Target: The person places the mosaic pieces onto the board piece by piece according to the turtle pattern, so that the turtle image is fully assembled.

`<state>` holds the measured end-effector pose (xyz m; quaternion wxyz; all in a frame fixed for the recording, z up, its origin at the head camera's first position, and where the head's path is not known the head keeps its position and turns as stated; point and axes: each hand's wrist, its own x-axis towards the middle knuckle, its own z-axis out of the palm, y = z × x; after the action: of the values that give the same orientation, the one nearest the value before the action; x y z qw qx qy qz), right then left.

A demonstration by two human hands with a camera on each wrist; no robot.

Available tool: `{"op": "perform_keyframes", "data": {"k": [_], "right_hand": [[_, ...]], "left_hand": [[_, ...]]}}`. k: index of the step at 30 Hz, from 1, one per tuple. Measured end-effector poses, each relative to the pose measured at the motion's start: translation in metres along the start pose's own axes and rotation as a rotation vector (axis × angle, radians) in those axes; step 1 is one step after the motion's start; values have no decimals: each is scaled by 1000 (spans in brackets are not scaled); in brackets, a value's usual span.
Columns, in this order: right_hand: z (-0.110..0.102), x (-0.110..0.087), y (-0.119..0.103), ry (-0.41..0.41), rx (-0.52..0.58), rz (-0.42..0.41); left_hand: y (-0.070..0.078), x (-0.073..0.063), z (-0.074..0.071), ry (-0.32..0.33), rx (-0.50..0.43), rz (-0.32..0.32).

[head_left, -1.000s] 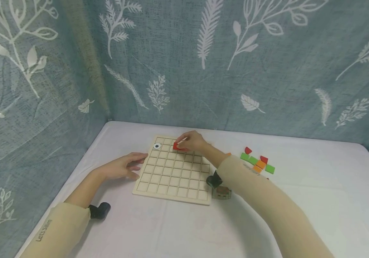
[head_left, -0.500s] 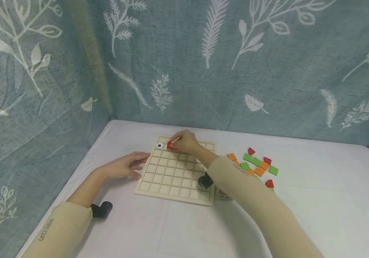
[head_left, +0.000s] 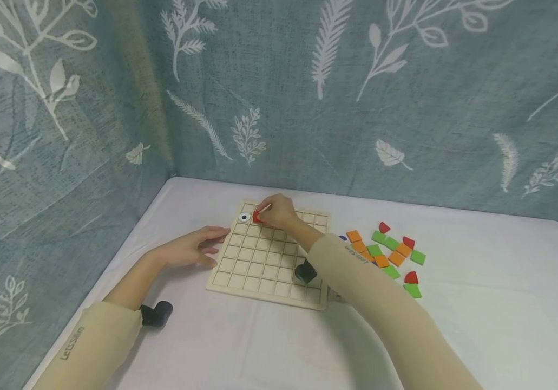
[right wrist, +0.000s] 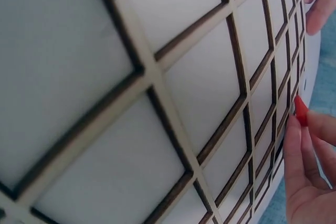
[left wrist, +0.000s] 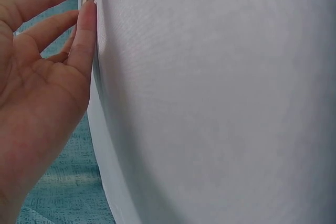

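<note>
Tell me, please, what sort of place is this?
Probably a cloth-walled tabletop filming corner: a white-covered table before leaf-patterned cloth, with a gridded board and coloured tiles on top.

Head view forward-down, wrist views close, left hand (head_left: 186,250) in all

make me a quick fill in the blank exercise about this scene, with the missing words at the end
1. The small piece pinched by the right hand is ____ in colour.
2. In the head view, the left hand is at the ____ edge of the gridded board.
3. The round piece on the board is mostly ____, with a dark centre.
4. The loose pieces beside the board are red, blue, orange and ____.

Missing words: red; left; white; green.
</note>
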<state>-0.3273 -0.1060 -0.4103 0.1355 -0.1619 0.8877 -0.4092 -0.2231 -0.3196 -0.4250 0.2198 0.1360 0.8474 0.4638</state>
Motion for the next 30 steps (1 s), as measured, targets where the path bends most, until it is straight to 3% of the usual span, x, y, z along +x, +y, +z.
{"op": "perform_keyframes", "data": {"k": [11, 18, 30], "right_hand": [[1, 3, -1, -12, -40, 44], [1, 0, -4, -22, -155, 20], [0, 0, -7, -29, -187, 19]], "left_hand": [[1, -1, -1, -1, 1, 5], [0, 0, -1, -8, -21, 6], [1, 0, -1, 4, -10, 3]]}}
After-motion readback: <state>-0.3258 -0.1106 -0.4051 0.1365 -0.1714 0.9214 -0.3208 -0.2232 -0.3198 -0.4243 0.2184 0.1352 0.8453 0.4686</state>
